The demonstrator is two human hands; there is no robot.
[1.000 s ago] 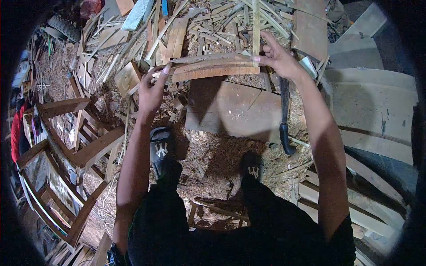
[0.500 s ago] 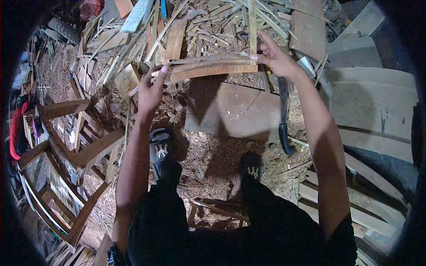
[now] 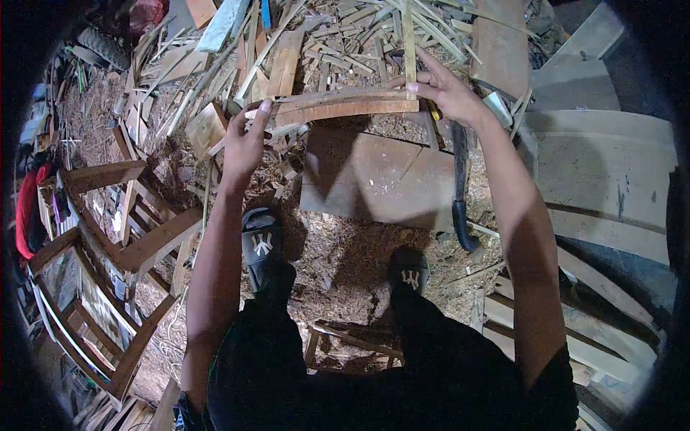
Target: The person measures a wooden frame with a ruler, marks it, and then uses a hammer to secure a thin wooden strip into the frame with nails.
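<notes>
A curved wooden piece (image 3: pixel 345 108) spans the gap between my two hands, above a flat board (image 3: pixel 381 176) on the ground. Its left end is pinched between the thumb and fingers of my left hand (image 3: pixel 246 140). At its right end, my right hand (image 3: pixel 449 93) holds a thin yellowish strip (image 3: pixel 410 50) between thumb and fingers. The strip stands across the end of the curved piece, pointing away from me. Below my right hand lies a long blade tool with a black handle (image 3: pixel 463 224), beside the flat board.
Wooden frames (image 3: pixel 133 248) stand at the left. Offcuts and thin strips (image 3: pixel 345 54) cover the far ground. Large panels (image 3: pixel 604 165) and curved planks (image 3: pixel 604 287) lie at the right. My sandalled feet rest on sawdust, with a small wooden frame (image 3: pixel 352 339) between my legs.
The right end of the curved piece has shifted slightly up and its face has tilted a little. My right hand's fingers have moved slightly around the strip.
</notes>
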